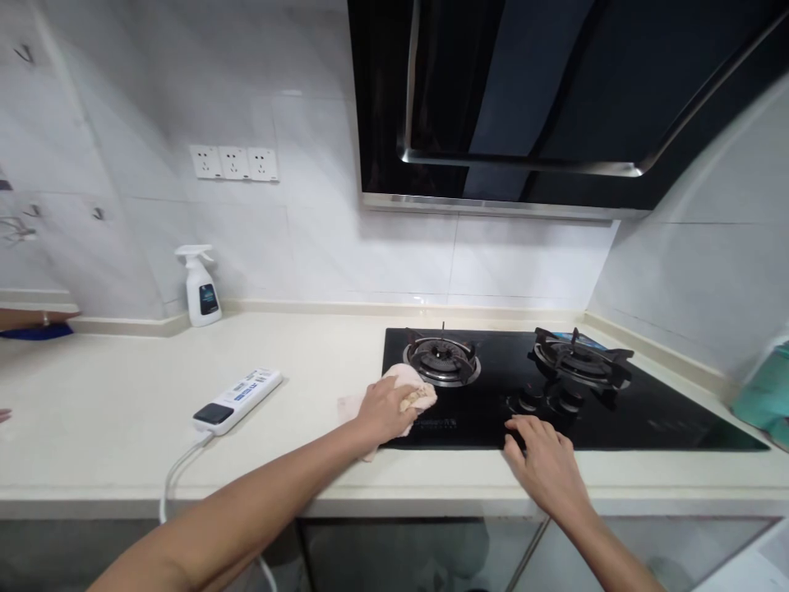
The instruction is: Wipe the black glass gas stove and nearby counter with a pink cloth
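My left hand (387, 409) is closed on a pale pink cloth (408, 380), pressed down at the left edge of the black glass gas stove (474, 427). Part of the cloth trails onto the cream countertop (308, 411). Just behind it stands the left burner (441, 358). My right hand (542, 454) rests at the stove's front edge with its fingers spread, holding nothing. Close beyond those fingertips are two black control knobs (528, 400). The right burner (580, 360) lies farther back.
A white power strip (237, 401) with a cord lies left on the counter. Behind it, a white spray bottle (202, 288) stands by the wall. A black range hood (523, 99) overhangs the stove. A green object (764, 390) is at the right edge. Another person's fingertips (5, 415) show far left.
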Demonstrator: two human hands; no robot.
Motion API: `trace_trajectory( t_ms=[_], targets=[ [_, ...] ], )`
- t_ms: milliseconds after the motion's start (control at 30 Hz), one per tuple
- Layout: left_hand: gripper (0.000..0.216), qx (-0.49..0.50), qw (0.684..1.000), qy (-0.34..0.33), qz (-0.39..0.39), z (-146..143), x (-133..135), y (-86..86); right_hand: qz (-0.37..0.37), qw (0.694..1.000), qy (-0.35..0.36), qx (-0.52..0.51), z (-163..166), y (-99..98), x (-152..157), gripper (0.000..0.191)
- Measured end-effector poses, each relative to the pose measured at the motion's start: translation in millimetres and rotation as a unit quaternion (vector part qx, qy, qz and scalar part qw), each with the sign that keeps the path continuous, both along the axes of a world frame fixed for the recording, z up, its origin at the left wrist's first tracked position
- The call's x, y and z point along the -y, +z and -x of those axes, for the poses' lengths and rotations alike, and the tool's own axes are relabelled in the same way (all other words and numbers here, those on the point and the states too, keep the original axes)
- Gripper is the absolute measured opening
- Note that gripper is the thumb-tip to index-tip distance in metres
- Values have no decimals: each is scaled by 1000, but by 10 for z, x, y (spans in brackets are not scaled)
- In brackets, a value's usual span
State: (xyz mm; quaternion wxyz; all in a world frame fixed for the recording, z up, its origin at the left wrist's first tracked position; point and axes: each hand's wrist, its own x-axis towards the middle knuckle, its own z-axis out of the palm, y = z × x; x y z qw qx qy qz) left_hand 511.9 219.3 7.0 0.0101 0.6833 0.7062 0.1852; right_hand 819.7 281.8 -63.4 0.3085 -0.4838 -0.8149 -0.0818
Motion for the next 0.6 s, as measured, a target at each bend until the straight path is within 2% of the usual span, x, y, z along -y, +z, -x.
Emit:
trace_trajectory(
  t_ms=[267,467,600],
  targets=[
    [49,43,994,-96,0,-692,-176,6,17,999,18,-28,-55,-53,-63,36],
    [51,67,986,-153,11,-1213,-130,-19,21,982,34,-186,-119,-62,-95,59],
    [46,80,979,-190,14,-1461,49,-83,61,962,70,-258,-193,-36,-77,63]
  ],
)
